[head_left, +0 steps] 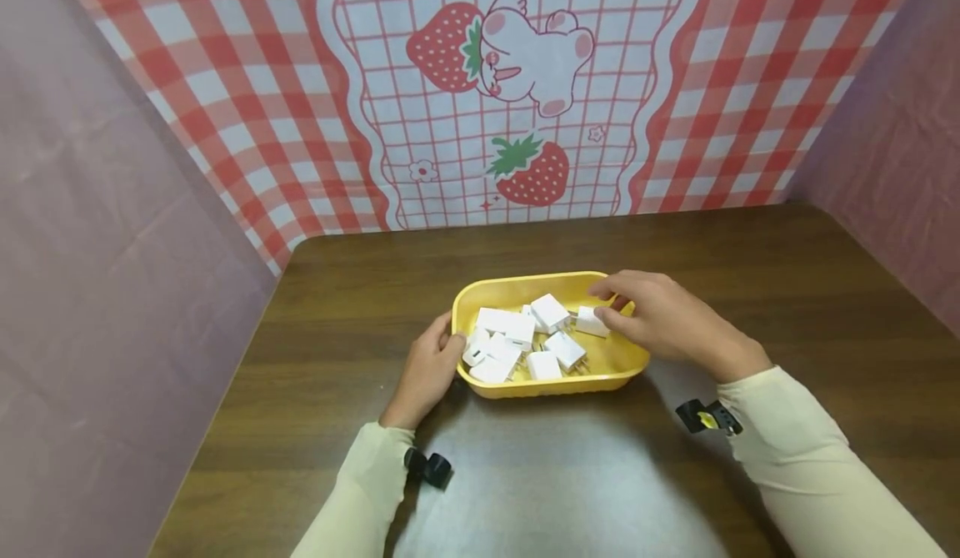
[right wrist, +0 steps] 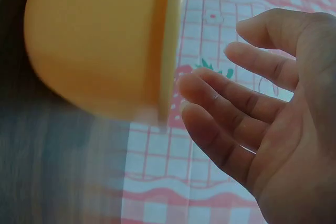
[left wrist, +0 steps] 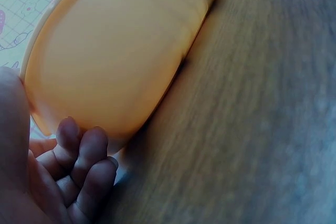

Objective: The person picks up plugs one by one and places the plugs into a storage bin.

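Note:
A yellow plastic basket (head_left: pixel 517 389) with rounded corners holds several white plug-in chargers (head_left: pixel 550 313), most of them heaped toward its left half. My left hand (head_left: pixel 426 372) grips the basket's left end, thumb by the rim and fingertips against the outer wall; in the left wrist view those fingers (left wrist: pixel 93 142) are bent under that end. Over the right end hovers my right hand (head_left: pixel 663 312), thumb and fingers apart, close to a single charger (head_left: pixel 592 321). The right wrist view shows that hand with loosely bent fingers and nothing between them.
The basket stands on a dark brown wooden table (head_left: pixel 315 458). Behind the table hangs a red-and-white checked cloth (head_left: pixel 525 166) with strawberries. Plain pinkish cloth walls (head_left: pixel 127 233) flank both sides. A small black camera (head_left: pixel 429 466) is strapped to the left wrist.

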